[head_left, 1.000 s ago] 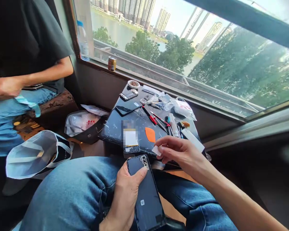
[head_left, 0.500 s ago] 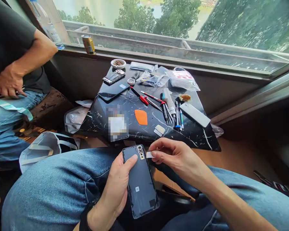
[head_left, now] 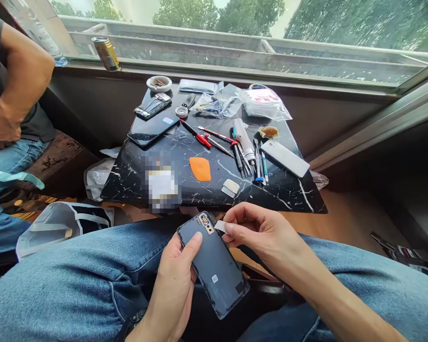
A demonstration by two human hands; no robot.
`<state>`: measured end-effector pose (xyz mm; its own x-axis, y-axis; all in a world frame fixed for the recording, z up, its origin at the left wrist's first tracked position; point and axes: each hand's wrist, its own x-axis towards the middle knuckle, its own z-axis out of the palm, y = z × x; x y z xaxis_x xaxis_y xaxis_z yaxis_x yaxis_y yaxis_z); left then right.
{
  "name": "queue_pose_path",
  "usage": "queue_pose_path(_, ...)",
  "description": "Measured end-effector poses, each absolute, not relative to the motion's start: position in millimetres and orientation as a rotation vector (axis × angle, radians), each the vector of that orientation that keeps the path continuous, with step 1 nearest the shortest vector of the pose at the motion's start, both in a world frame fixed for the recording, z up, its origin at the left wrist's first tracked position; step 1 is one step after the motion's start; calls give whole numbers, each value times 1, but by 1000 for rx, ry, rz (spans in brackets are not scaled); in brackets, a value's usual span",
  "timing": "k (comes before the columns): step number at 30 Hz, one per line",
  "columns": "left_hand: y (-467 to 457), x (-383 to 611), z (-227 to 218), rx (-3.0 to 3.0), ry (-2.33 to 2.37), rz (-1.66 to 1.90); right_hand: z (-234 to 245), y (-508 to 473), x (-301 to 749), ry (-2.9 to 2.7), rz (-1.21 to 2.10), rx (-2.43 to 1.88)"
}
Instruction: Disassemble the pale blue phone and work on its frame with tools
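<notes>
My left hand [head_left: 174, 285] grips a dark phone [head_left: 214, 266] over my lap, back side up, thumb lying on its back near the camera block at the top. My right hand [head_left: 260, 232] pinches a small white piece [head_left: 220, 226] against the phone's top right edge, beside the camera. Just beyond stands a small black marble-patterned table [head_left: 292, 194] with an orange pick [head_left: 200, 168], two small pale pads [head_left: 230, 188], red-handled tools [head_left: 199, 137], several screwdrivers [head_left: 248, 152], a white slab [head_left: 284, 157] and other dark phones [head_left: 153, 129].
Another person sits at the left, hand [head_left: 0, 130] on hip. A drink can [head_left: 106, 53] stands on the window ledge. Plastic bags [head_left: 264, 103] and a small white dish [head_left: 159, 83] lie at the table's far end; white bags [head_left: 57, 223] rest on the floor at left.
The view has tilted down and the table appears closer. The phone has tilted with its top leaning left, and my right hand has brought the white piece onto its top edge.
</notes>
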<state>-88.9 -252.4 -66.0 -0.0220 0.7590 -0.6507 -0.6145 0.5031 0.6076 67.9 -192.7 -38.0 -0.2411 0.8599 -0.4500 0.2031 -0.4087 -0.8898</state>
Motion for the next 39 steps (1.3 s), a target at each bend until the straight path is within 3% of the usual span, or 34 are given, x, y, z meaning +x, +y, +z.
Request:
queue_pose_path(22,-253,-86,-69,144,1173,1128,-51,-204,50,-1439,1517,-1716)
queue_pose_path(39,-252,-88,-69,146,1156,1168,-50,-206,51,-1479,1570,-1744)
